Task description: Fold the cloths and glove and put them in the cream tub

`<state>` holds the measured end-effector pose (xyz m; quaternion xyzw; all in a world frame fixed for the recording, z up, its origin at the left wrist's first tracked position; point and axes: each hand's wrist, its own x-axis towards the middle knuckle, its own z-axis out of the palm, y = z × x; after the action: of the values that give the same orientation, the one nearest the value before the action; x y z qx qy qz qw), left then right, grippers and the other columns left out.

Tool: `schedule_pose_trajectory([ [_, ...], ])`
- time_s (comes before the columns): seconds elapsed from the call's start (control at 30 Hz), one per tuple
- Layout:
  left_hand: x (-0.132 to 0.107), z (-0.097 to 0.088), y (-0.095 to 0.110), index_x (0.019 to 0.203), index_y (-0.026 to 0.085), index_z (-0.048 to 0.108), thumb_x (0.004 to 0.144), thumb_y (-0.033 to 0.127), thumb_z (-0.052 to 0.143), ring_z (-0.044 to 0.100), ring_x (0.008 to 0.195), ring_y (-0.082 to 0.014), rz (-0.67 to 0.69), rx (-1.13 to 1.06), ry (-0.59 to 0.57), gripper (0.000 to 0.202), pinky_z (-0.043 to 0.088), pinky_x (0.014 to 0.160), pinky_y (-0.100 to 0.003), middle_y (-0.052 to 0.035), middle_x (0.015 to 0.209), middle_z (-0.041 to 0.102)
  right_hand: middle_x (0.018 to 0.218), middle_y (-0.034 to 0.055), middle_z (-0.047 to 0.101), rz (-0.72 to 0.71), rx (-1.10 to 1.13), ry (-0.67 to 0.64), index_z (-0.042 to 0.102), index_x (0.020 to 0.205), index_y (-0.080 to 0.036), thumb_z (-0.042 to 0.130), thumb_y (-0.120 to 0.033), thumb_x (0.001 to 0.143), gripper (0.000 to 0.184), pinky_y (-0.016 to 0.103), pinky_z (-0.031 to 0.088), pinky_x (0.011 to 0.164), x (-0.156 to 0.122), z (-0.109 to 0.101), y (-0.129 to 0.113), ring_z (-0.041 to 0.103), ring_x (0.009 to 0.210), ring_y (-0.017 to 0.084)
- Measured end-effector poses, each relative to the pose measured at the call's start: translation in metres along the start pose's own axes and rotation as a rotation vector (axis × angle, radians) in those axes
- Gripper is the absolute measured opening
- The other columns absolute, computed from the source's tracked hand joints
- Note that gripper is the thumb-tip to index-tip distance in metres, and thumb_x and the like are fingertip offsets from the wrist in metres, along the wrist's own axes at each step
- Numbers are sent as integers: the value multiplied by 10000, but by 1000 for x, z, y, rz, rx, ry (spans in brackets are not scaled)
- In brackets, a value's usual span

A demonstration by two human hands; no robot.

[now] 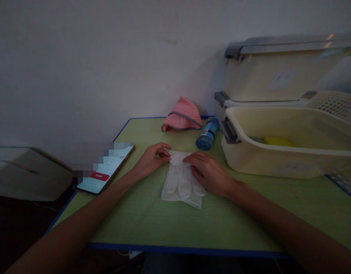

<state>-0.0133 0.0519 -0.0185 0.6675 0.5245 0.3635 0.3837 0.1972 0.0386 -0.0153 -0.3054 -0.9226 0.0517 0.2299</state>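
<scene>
My left hand [151, 160] is curled at the far end of the glove [178, 182], thumb and forefinger pinched together on the folded cuff. My right hand [211, 173] lies open and flat, palm down, over the glove's right side, with the fingertips reaching the cuff just beside my left thumb. The glove is white, thin and limp, and it lies flat on the table [141, 228] about midway between the left and right edges, a little nearer the far edge than the near one. Its cuff points to the far edge and its fingers trail toward me, side by side and slightly puffed. In this dim light it may be two gloves laid one on the other; I cannot tell for sure. The table top is pale green with a blue rim. A phone [105, 171] with a lit screen lies over the left edge, well apart from my left hand. At the far edge sits a pink cloth [183, 115] with a grey hem, and just right of it a blue bottle [207, 134] lies on its side. A cream tub [278, 161] stands along the right side, near my right hand, with something yellow [278, 141] inside.
</scene>
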Motion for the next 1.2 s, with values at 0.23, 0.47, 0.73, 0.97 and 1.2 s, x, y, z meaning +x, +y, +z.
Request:
schedule_pose_trajectory([
  [0.23,3,2,0,913,149,559,607,134,671,585,601,-118,-31,-54,27,326,442,650,-260,54,600,609,1032,111,657,-27,-61,-24,569,1158,-103,428,15,769,430,370,466,855,2,4,0,577,960,210],
  [0.47,4,2,1,889,150,555,593,126,684,590,600,-117,-49,-63,51,325,454,648,-259,56,595,609,1082,117,640,9,-124,-65,564,1164,-95,414,5,788,416,357,453,897,3,5,1,564,1027,206],
  [0.73,5,6,-1,846,146,550,595,130,670,579,587,-116,-40,-30,72,279,454,631,-257,46,595,600,1145,135,611,25,-189,-137,548,1180,-78,424,-10,808,398,386,415,956,4,7,0,529,1099,231],
  [0.97,1,12,-2,846,143,572,603,147,682,511,532,-89,1,84,134,267,414,541,-220,46,626,573,1206,131,580,13,-155,-121,587,1148,-90,451,-33,807,371,396,393,984,2,7,2,511,1121,239],
  [1.2,-3,14,0,784,144,590,620,126,678,503,537,-85,38,252,141,187,424,542,-225,12,735,603,1276,147,525,14,-90,-92,617,1121,-103,436,-49,812,362,422,378,997,2,7,6,467,1174,247],
])
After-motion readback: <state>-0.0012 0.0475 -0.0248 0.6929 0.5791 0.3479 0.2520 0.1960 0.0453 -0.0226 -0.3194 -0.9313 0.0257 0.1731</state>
